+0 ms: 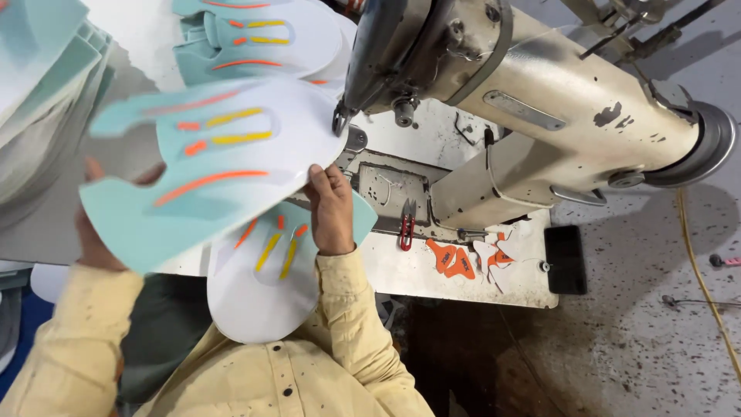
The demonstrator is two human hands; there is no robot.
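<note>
Between left hand (96, 232) and right hand (330, 210), teal-and-white shoe panel (224, 154) held.

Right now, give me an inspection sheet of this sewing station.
Surface: white machine table, scuffed and stained.
Job's things: white and teal cut panel with orange and yellow strips, held up between both hands; a similar panel lies under it; more in a stack behind.
Clutter: red thread snips; small orange and white cut pieces; black pad at the table edge.
Hands: left hand grips the panel's left edge; right hand grips its right edge.
Cables: yellow cord across the floor.
Surroundings: worn cream sewing machine; speckled grey floor.
</note>
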